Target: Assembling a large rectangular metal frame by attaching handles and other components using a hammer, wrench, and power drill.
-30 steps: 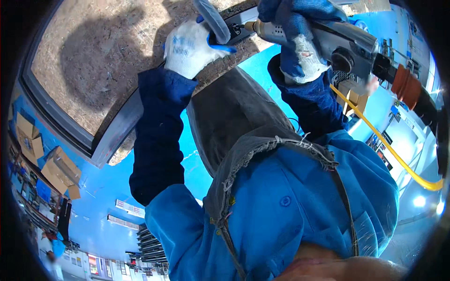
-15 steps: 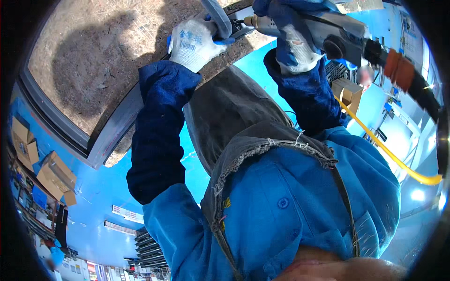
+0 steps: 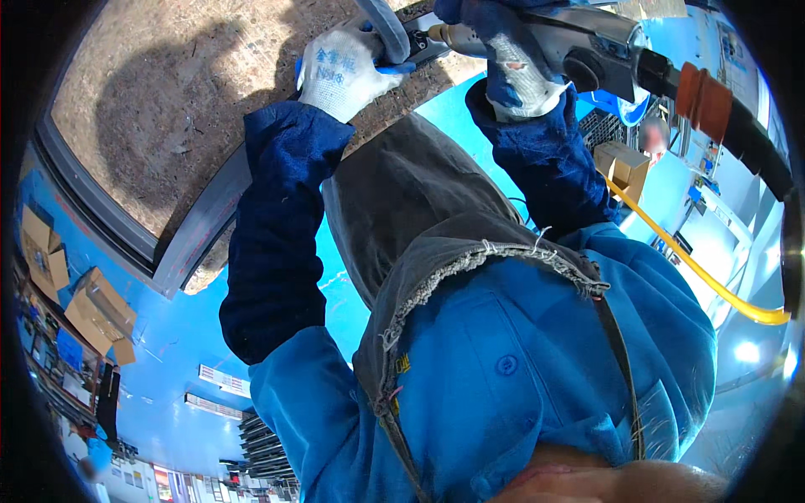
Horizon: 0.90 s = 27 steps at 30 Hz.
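My left hand (image 3: 344, 74), in a white and blue work glove, is closed round a smooth grey curved bar (image 3: 387, 32) at the edge of a grey metal frame (image 3: 201, 220). Its thumb lies along that bar's lower end, and the fingers are partly hidden. Gloved too, my right hand (image 3: 520, 71) grips a silver and black power screwdriver (image 3: 591, 50) held level. The tool's brass-coloured nose points left at a small black fitting (image 3: 419, 39) on the frame, close beside my left thumb. Whether the bit touches it I cannot tell.
The frame lies over a brown speckled board (image 3: 168, 126). From the tool's rear a thick black cable with an orange-brown sleeve (image 3: 704, 102) runs right. A yellow hose (image 3: 696, 267) hangs at the right. Cardboard boxes (image 3: 101, 314) stand on the blue floor; another person (image 3: 654, 134) is far right.
The power screwdriver and my right hand have shifted slightly left and up. My left hand has moved a little left with the arm, keeping its hold.
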{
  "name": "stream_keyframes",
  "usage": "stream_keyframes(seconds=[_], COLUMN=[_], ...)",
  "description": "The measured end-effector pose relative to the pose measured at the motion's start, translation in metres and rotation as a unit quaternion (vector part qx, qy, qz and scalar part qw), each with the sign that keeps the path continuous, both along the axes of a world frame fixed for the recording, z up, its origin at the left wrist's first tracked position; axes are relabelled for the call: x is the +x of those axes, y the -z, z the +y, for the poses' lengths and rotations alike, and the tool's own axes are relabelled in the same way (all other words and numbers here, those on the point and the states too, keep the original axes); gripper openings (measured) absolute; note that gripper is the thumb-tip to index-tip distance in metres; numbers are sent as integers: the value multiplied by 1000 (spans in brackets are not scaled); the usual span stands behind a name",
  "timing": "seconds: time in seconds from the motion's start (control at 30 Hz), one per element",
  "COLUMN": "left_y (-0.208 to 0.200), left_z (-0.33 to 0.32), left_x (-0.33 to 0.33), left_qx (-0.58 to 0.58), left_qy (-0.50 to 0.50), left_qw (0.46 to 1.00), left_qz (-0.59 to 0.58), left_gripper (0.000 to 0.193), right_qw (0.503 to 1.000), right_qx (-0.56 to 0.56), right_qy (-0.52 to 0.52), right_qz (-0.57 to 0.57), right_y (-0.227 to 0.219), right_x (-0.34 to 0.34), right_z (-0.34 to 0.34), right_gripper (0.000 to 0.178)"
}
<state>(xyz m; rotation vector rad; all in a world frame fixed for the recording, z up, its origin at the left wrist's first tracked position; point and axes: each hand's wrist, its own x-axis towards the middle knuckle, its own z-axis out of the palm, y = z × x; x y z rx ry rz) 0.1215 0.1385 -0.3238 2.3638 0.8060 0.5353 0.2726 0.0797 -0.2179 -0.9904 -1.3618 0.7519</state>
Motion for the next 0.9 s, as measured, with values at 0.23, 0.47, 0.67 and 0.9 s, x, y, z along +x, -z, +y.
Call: stream_keyframes(seconds=[0.23, 0.47, 0.67, 0.9], left_y=[0, -13, -33, 14], left_z=[-1, 0, 11, 14], left_x=[-8, -3, -29, -86], left_qx=[19, 26, -449, -586], left_qy=[-17, -8, -72, -89], left_qw=[1000, 1000, 868, 614], left_qz=[16, 5, -197, -521], left_gripper=[34, 39, 40, 46], right_qw=[999, 998, 993, 976], right_qx=[-3, -5, 85, 144], right_qy=[-44, -53, -34, 33], right_qz=[-21, -30, 71, 162], right_y=[8, 8, -29, -60], right_x=[-2, 3, 25, 5], right_z=[2, 2, 8, -6], right_gripper=[28, 29, 31, 38])
